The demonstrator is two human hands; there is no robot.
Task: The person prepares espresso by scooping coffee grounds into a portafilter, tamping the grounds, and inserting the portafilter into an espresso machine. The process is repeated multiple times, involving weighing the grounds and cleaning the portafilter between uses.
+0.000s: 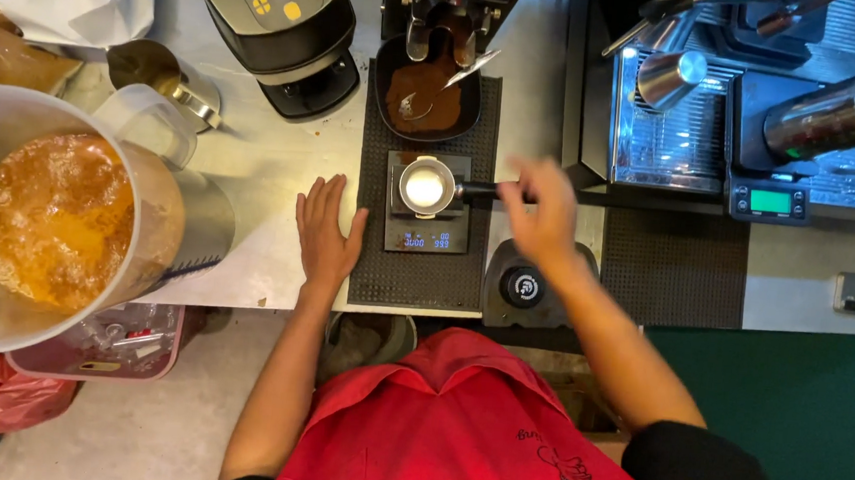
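1. Right hand (542,213) closed around the black handle of the portafilter (427,187); hand a bit blurred.
2. Portafilter basket sits on the small scale (427,216), on the black mat (416,259). Basket looks pale inside; contents unclear.
3. Left hand (326,231) flat on the counter (253,158), fingers spread, holding nothing, just left of the mat edge.
4. Behind the scale: black tray (428,95) of ground coffee with a spoon (443,86) in it, under the grinder (454,1).
5. Tamper station (522,287) just below the right wrist.
6. Left: big clear jug (57,224) of orange-brown liquid. Right: espresso machine (748,102) with steel pitchers (837,116).
7. Risks, my guess: handle overhangs the scale, so an uneven pull could tip the basket or drag the scale off the mat; the right forearm could knock the tamper station; spooning could drop grounds onto the scale.
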